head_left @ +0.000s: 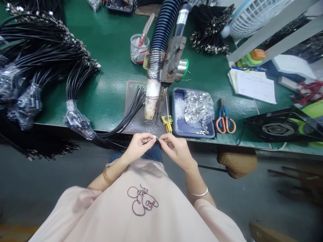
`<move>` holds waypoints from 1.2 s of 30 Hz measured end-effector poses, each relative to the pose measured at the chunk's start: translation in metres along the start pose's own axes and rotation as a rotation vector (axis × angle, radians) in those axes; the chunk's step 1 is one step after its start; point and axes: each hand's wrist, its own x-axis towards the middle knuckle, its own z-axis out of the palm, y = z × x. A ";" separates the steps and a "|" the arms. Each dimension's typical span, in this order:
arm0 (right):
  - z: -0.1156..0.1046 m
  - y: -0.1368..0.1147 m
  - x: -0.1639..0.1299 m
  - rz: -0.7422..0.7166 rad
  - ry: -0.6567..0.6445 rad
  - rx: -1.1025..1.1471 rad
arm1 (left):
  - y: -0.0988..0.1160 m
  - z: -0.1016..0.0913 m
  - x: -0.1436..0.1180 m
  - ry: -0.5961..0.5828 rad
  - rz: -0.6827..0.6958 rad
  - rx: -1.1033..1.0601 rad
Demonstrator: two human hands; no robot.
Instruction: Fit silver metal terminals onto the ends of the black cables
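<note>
Closest to me was a pale pink shirt (113, 208), and, watching from afar, I placed everything else by the blue tray (180, 127) on the green table (111, 84). Left of its near corner, at the table's edge, the left hand (138, 145) pinched a small piece (156, 137) in its fingertips. The right hand (178, 150), nearer the tray, pinched the same piece from the other side; it looked too small for me to say what it was. I saw a yellow clip (167, 122) just left of the tray, and a bundle of black cables (79, 119) well apart on that side. Scissor-like cutters (222, 117) lay just right of the tray; a wire reel (181, 71) stood behind it.
</note>
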 end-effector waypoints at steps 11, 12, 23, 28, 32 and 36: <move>-0.048 0.074 0.024 0.363 0.245 -0.340 | 0.004 0.006 0.002 -0.056 -0.006 -0.008; -0.048 0.079 0.026 0.362 0.217 -0.356 | 0.004 0.007 0.003 -0.061 -0.002 0.004; -0.047 0.078 0.020 0.439 0.191 -0.337 | 0.001 0.008 0.009 -0.023 0.034 0.015; -0.043 0.080 0.028 0.404 0.206 -0.371 | 0.009 0.013 -0.002 -0.063 0.121 0.184; -0.038 0.080 0.037 0.395 0.169 -0.393 | 0.023 0.015 -0.012 -0.270 0.306 0.427; -0.040 0.079 0.036 0.389 0.122 -0.392 | 0.022 0.011 -0.008 -0.327 0.170 0.334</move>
